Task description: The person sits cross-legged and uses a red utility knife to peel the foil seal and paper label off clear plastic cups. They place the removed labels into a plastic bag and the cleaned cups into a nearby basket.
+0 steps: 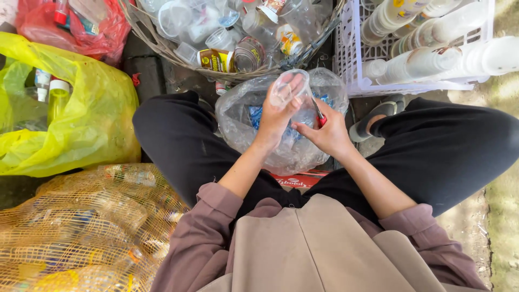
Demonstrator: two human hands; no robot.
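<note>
My left hand (275, 116) wraps a clear cup (289, 86); my right hand (327, 134) pinches a red-handled tool (321, 120) at its rim, hemmed between basket (162, 46) and crate (346, 59).

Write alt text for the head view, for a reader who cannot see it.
A seated person's left hand holds a clear plastic cup while the right hand grips a small red-handled tool against it, over a clear bag of plastic scraps. Around them: a wicker basket of cups, a white crate of stacked cups, a yellow bag and a net sack of bottles.
</note>
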